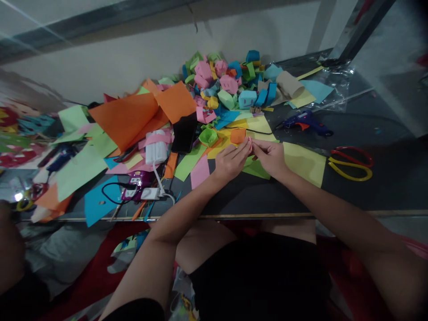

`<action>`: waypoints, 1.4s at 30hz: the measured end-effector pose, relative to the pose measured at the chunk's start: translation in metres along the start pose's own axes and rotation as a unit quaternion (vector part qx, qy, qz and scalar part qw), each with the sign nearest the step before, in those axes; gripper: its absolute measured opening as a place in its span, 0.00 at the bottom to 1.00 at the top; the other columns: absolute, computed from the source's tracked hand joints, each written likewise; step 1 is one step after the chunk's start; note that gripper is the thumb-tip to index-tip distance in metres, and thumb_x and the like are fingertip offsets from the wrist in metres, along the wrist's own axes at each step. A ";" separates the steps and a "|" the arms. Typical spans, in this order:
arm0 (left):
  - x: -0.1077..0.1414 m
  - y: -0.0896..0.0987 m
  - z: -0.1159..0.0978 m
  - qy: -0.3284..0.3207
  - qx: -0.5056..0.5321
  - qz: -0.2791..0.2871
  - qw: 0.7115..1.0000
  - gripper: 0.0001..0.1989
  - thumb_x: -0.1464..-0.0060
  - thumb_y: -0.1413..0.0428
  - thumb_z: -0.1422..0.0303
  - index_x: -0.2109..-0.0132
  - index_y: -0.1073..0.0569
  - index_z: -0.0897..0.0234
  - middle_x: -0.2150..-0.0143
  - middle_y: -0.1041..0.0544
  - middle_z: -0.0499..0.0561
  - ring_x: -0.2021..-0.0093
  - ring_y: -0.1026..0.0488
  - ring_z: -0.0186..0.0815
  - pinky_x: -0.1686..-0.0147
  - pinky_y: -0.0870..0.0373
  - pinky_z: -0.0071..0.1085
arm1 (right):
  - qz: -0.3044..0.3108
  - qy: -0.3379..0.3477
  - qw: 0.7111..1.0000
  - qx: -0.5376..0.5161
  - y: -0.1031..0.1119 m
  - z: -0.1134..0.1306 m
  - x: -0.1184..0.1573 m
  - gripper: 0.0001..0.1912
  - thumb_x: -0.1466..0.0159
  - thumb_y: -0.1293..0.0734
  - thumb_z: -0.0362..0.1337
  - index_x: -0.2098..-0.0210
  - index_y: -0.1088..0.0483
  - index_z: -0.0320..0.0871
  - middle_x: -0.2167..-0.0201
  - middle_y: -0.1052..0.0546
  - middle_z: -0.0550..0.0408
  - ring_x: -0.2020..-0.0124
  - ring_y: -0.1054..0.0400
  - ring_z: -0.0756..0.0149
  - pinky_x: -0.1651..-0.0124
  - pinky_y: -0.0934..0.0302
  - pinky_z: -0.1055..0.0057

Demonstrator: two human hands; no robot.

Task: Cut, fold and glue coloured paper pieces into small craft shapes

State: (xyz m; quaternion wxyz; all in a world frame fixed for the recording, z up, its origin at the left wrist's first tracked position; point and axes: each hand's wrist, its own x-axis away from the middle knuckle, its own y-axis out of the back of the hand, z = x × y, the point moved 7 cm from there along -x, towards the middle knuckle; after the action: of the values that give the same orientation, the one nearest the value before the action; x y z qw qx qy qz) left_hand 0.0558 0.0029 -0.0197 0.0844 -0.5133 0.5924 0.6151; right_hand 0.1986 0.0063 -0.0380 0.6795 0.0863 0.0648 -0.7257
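Note:
My left hand (233, 158) and my right hand (270, 156) meet over the paper sheets, fingertips closed together. Pinched between them is a small piece of pink paper (250, 143), mostly hidden by the fingers. Just behind the left fingertips sits an orange folded paper piece (238, 135). A green folded paper cup (208, 137) lies a little further left. Under and around the hands are yellow paper (301, 162) and green paper (256, 168).
A heap of folded paper pieces (229, 84) lies at the back. To the right are a blue glue gun (307, 122) and red-and-yellow-handled scissors (351, 164). Orange sheets (129, 113), a black phone (184, 133) and a purple power strip (138, 183) lie left. Another person's arm (10, 249) shows far left.

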 end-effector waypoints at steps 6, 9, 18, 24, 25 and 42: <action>-0.007 0.009 0.001 0.009 0.016 -0.058 0.998 0.13 0.32 0.45 0.62 0.47 0.20 0.61 0.49 0.16 0.57 0.53 0.18 0.38 0.55 0.25 0.36 | -0.019 0.023 0.999 0.037 0.003 -0.001 0.000 0.25 0.38 0.30 0.58 0.53 0.17 0.47 0.64 0.15 0.53 0.69 0.20 0.63 0.67 0.24 0.66; -0.009 0.013 0.000 0.024 -0.018 -0.085 0.996 0.12 0.31 0.47 0.63 0.54 0.20 0.61 0.54 0.16 0.55 0.55 0.19 0.36 0.54 0.27 0.37 | -0.013 0.026 0.999 0.039 0.001 0.001 0.001 0.23 0.37 0.30 0.57 0.52 0.17 0.48 0.63 0.14 0.52 0.67 0.19 0.62 0.64 0.23 0.65; -0.010 0.008 0.010 0.063 -0.002 -0.064 0.996 0.15 0.30 0.49 0.61 0.59 0.21 0.61 0.58 0.19 0.54 0.57 0.26 0.37 0.54 0.31 0.37 | -0.022 0.043 0.996 0.077 0.004 0.000 0.003 0.18 0.35 0.30 0.52 0.53 0.17 0.50 0.58 0.15 0.52 0.67 0.18 0.61 0.61 0.22 0.63; -0.010 0.013 0.013 0.077 -0.006 -0.082 0.994 0.16 0.32 0.47 0.57 0.61 0.18 0.59 0.60 0.19 0.54 0.59 0.27 0.38 0.56 0.32 0.38 | -0.025 0.025 0.997 0.068 0.004 -0.005 0.001 0.17 0.36 0.29 0.51 0.54 0.17 0.51 0.59 0.15 0.53 0.67 0.18 0.62 0.63 0.22 0.64; -0.010 0.014 0.013 0.077 0.002 -0.086 0.993 0.16 0.32 0.47 0.58 0.61 0.18 0.58 0.60 0.19 0.54 0.59 0.27 0.37 0.56 0.31 0.38 | -0.024 0.025 0.997 0.062 0.004 -0.004 0.000 0.16 0.36 0.29 0.50 0.54 0.17 0.50 0.60 0.14 0.53 0.67 0.18 0.62 0.63 0.22 0.64; -0.012 0.009 0.009 0.083 0.093 -0.028 0.992 0.21 0.29 0.52 0.56 0.54 0.17 0.60 0.56 0.17 0.56 0.55 0.23 0.37 0.51 0.28 0.39 | -0.042 0.028 0.997 0.059 0.010 0.001 0.000 0.16 0.37 0.28 0.49 0.54 0.17 0.50 0.61 0.14 0.53 0.67 0.19 0.61 0.60 0.21 0.62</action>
State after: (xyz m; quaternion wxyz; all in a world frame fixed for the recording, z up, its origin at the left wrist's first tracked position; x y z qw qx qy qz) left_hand 0.0503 0.0135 -0.0069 0.0995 -0.5685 0.6378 0.5099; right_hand 0.2081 0.0053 -0.0369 0.6397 0.1431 0.0444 -0.7538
